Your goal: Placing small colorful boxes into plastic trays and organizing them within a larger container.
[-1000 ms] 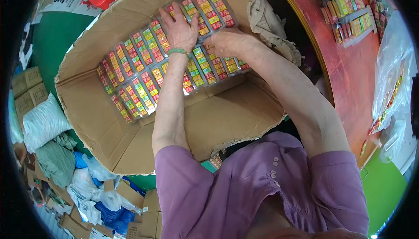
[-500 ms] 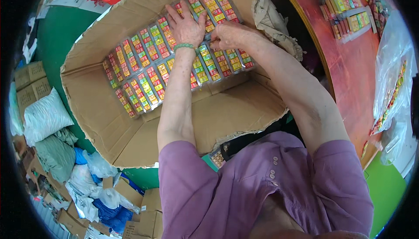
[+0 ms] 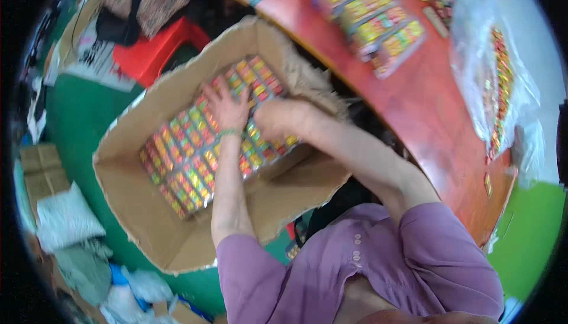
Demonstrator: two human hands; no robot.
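Note:
Rows of small red, yellow and green packets in clear plastic packs (image 3: 190,128) lie in a large open cardboard box (image 3: 127,185). My left hand (image 3: 229,109) presses on the upper packs with its fingers spread and holds nothing. A green bead bracelet (image 3: 231,132) circles that wrist. Close to its right, my right hand (image 3: 274,120) reaches down onto the packs with its fingers curled in. Those fingertips are hidden and blurred, so what they pinch does not show.
A red table (image 3: 378,96) runs along the right, bearing more packs (image 3: 370,13) and a clear bag (image 3: 473,58) of colourful pieces. A red plastic stool (image 3: 160,52) stands beyond the box. Stuffed bags (image 3: 68,220) and cartons (image 3: 44,173) line the left over green floor.
The view has swung rightward, so the box sits lower and further left and more of the table shows. Both hands keep their places on the packs, the left one still spread.

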